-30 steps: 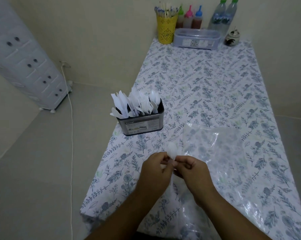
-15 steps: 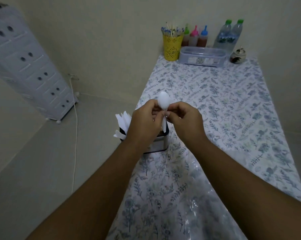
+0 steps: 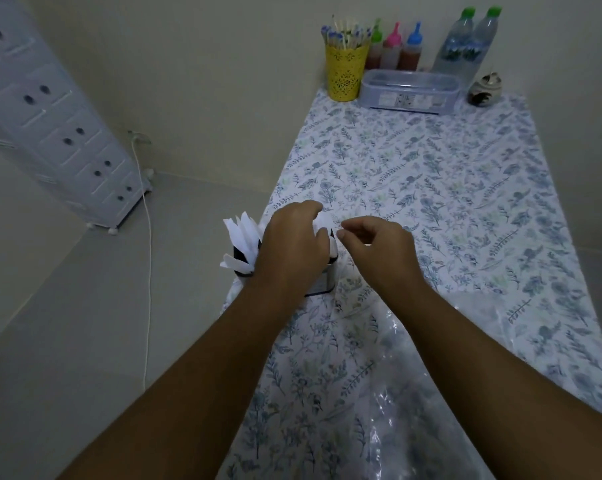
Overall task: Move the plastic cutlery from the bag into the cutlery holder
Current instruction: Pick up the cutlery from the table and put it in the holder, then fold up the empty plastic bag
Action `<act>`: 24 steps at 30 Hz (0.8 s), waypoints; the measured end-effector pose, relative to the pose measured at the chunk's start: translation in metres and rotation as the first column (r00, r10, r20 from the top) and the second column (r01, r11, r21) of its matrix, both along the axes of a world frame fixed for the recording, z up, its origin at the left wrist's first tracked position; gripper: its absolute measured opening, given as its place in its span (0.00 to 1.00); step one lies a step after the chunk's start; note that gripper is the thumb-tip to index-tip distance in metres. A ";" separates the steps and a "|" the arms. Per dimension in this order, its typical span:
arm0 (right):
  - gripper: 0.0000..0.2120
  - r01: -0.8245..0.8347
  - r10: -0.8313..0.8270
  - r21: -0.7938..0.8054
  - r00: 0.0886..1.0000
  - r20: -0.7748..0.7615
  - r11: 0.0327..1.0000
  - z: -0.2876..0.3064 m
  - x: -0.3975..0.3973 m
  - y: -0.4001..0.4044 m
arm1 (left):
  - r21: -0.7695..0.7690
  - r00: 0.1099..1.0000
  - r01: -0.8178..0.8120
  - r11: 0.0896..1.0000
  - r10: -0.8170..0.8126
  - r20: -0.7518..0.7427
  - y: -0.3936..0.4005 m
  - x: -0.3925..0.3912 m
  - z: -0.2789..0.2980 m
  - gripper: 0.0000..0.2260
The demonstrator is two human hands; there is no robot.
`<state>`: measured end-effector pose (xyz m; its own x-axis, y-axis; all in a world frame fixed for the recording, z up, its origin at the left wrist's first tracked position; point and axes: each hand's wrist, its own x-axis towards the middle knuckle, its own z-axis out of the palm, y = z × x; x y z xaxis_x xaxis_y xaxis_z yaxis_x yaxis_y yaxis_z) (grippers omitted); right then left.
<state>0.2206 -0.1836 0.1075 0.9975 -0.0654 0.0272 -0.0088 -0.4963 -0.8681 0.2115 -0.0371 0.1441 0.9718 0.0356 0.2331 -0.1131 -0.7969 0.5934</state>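
Observation:
The metal cutlery holder (image 3: 324,282) stands at the table's left edge, packed with white plastic cutlery (image 3: 244,233) that fans out to the left. My left hand (image 3: 292,247) lies over the top of the holder, fingers curved down onto the cutlery; its palm side is hidden, so a grip cannot be made out. A white spoon (image 3: 332,250) stands in the holder's right end, just beside that hand. My right hand (image 3: 379,249) hovers right of the holder, fingers loosely curled with nothing in them. The clear plastic bag (image 3: 417,375) lies flat on the table under my right forearm.
The table has a floral cloth (image 3: 448,188). At its far end stand a yellow cup of sticks (image 3: 344,72), three sauce bottles (image 3: 393,50), a clear lidded box (image 3: 408,93), two water bottles (image 3: 465,43) and a small jar (image 3: 485,91). A white drawer unit (image 3: 50,126) and a cord (image 3: 148,271) are on the floor at left.
Both hands lifted a white spoon from the bag up to the holder. The right hand has since let go and drawn back; the left hand has dropped onto the holder.

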 end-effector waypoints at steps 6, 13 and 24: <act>0.08 0.087 -0.098 -0.184 0.994 -0.049 0.979 -0.032 -0.099 -0.081 | -0.076 0.936 0.308 0.948 -0.316 -0.153 -0.046 -0.087 -0.058 0.13; 0.27 -0.106 -0.091 -0.609 0.955 -0.284 0.786 -0.141 -0.274 -0.149 | 0.115 0.570 0.739 0.664 -0.526 -0.631 -0.060 -0.196 -0.172 0.38; 0.48 -0.212 0.043 -0.577 0.956 -0.291 0.788 -0.111 -0.179 -0.165 | 0.336 0.705 0.706 0.623 -0.576 -0.414 -0.107 -0.092 -0.162 0.55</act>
<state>0.0415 -0.3481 -0.0035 0.9726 0.0084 -0.2322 -0.0810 -0.9243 -0.3729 0.1199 -0.1439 -0.0181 0.7252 -0.6609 -0.1933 -0.6043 -0.7454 0.2815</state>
